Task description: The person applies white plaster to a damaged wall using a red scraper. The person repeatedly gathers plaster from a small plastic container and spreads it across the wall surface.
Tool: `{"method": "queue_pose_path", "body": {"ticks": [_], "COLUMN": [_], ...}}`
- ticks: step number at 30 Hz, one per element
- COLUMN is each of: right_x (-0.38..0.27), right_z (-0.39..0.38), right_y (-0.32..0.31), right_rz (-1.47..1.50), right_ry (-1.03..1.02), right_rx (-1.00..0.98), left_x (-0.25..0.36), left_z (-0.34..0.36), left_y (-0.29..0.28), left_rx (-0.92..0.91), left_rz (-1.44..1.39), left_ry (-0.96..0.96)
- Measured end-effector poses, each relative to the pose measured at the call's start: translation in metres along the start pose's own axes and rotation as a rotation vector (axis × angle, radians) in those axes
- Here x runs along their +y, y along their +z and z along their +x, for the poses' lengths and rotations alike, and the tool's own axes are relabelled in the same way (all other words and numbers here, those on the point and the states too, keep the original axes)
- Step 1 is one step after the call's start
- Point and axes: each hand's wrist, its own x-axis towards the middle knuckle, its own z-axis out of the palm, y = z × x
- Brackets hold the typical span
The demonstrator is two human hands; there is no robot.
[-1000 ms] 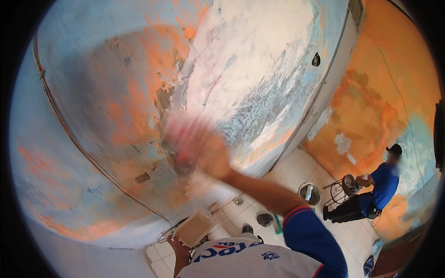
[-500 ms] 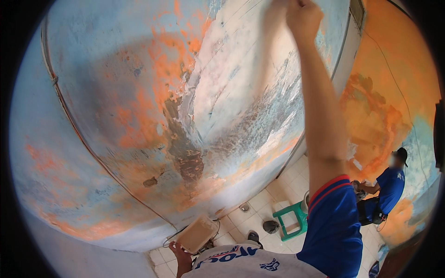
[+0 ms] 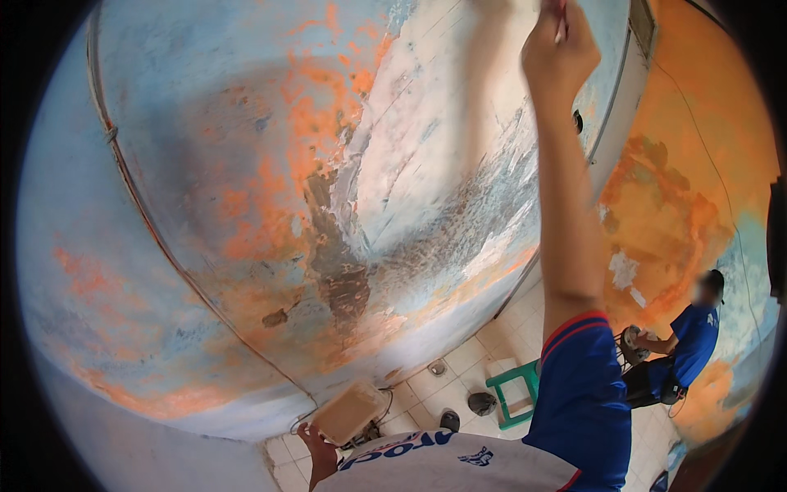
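Observation:
Overhead, my right hand [image 3: 561,56] is closed around the handle of a tool [image 3: 561,31]; the handle is reddish with a pale end. The working end of that tool lies beyond the upper edge. It is raised close to a wall [image 3: 434,123] with a broad white patch over worn blue and orange paint. Low down by my waist, my left hand [image 3: 318,445] grips the rim of a shallow tan rectangular tub [image 3: 352,412]. Its inside looks pale and smeared.
A green plastic stool [image 3: 512,398] stands on the tiled floor [image 3: 438,402], near a dark round object [image 3: 481,403]. At right, a co-worker [image 3: 693,340] in blue holds a round container by an orange wall [image 3: 656,205]. A cable [image 3: 147,217] runs down the wall at left.
My right hand has come slightly down and to the right, showing more of the tool handle. The co-worker's arms have shifted a little. My left hand keeps hold of the tub.

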Motion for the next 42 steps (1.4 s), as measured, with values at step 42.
{"method": "queue_pose_path", "body": {"ticks": [42], "right_x": [0.035], "right_z": [0.058], "right_y": [-0.003], "right_rz": [-0.007], "right_ry": [0.042], "right_rx": [0.011], "left_x": [0.028], "left_z": [-0.03], "left_y": [-0.002], "left_rx": [0.222], "left_rz": [-0.364], "left_ry": [-0.217]}}
